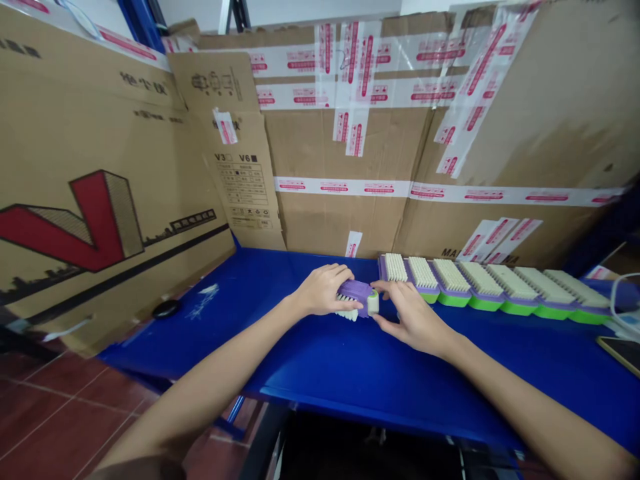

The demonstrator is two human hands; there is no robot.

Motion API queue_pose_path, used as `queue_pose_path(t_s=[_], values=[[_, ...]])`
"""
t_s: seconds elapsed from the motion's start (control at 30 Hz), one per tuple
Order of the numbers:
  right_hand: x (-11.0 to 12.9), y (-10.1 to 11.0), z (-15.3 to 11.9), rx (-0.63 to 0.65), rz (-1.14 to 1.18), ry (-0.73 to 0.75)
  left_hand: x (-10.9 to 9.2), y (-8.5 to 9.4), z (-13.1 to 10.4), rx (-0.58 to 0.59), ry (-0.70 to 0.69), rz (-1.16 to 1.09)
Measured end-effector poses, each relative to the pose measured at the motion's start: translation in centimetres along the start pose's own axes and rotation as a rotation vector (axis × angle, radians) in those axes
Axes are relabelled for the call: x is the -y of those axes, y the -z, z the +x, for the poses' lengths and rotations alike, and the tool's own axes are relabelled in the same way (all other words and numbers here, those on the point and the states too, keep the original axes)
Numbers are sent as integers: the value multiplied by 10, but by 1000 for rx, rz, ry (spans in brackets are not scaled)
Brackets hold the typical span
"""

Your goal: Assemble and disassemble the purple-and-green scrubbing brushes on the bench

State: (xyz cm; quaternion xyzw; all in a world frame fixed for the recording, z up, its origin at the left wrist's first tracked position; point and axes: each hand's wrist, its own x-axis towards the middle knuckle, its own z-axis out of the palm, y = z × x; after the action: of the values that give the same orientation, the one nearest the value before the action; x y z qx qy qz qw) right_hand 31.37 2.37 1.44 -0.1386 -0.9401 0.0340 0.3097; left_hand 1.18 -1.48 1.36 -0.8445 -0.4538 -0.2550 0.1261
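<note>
Above the middle of the blue table (310,353), a purple brush (357,291) with pale bristles lies on its side between my hands. My left hand (326,289) is wrapped round its left part, thumb in front and fingers over the top. At the brush's right end is a pale cap-like piece (373,303). My right hand (407,313) has thumb and fingertips on either side of that end, pinching it. Behind my right hand a row of several purple and green brushes (483,287) stands with bristles up.
Taped cardboard panels (345,147) stand along the back and a cardboard sheet (100,153) at the left. A black round object (166,309) sits near the left edge. A phone (620,353) and a white cable (617,293) lie at the far right.
</note>
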Motion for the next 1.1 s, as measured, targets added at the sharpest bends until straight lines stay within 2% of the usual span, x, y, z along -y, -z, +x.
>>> queue_pose_path(t_s=[0.17, 0.43, 0.73, 1.1], values=[[4, -4, 1, -54, 55, -96, -8, -6, 0, -22, -26, 16], [11, -3, 3, -59, 33, -128, -15, -4, 0, -64, 5, 29], [12, -10, 4, -93, 9, -79, -16, 0, -1, -127, -67, 55], [10, 2, 6, -108, -61, -6, -14, 3, 0, -240, -142, 102]])
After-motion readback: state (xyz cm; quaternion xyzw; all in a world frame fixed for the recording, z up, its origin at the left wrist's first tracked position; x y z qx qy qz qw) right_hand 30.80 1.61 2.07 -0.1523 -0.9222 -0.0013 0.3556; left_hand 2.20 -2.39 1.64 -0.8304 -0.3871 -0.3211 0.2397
